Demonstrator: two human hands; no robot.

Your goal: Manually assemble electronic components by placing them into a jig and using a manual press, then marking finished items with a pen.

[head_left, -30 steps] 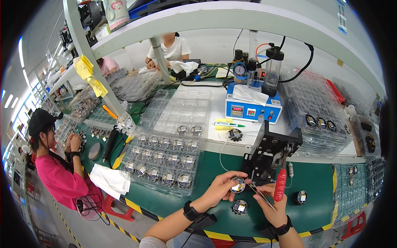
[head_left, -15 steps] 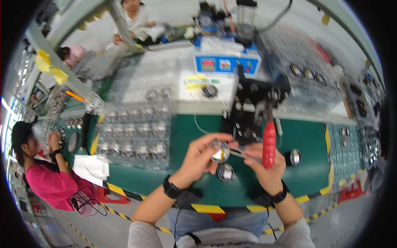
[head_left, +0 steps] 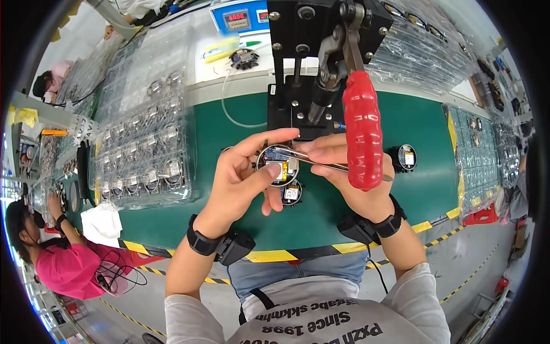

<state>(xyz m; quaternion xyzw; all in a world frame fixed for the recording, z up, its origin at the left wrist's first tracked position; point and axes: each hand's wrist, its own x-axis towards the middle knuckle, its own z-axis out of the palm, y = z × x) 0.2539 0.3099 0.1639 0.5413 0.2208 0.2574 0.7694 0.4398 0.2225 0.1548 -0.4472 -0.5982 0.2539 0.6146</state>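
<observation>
head view: we look down on a green table (head_left: 309, 229) edged with yellow-and-black tape, with our forearms coming up from below. on its far side, ahead of us, stands a black toggle press (head_left: 298, 40). to the left lies a clear plastic tray (head_left: 184, 126), its compartments holding rows of small round units. beyond it, at the left rim, a co-worker (head_left: 69, 266) in a pink top has a hand raised near the table.

our left hand (head_left: 238, 172) is curled closed, thumb over fingers, and our right hand (head_left: 366, 200) is closed in a pinch; both wrists wear black straps. the press's ribbed red handle (head_left: 364, 135) overlaps our right hand in this view, and we cannot tell whether they touch. past the table, a blue control box (head_left: 255, 26) shows lit digits beside the press.

a white cloth (head_left: 101, 222) lies by the table's near left edge. our right thumb and fingers grip metal tweezers (head_left: 303, 159), tips at the blue board of the round circuit module (head_left: 285, 163); contact is unclear. that module sits in our left hand's grip, thumb across its face, in front of the press. a third module (head_left: 407, 157) rests on the table to the right, and a second module (head_left: 292, 193) lies just below the held one, partly covered.
</observation>
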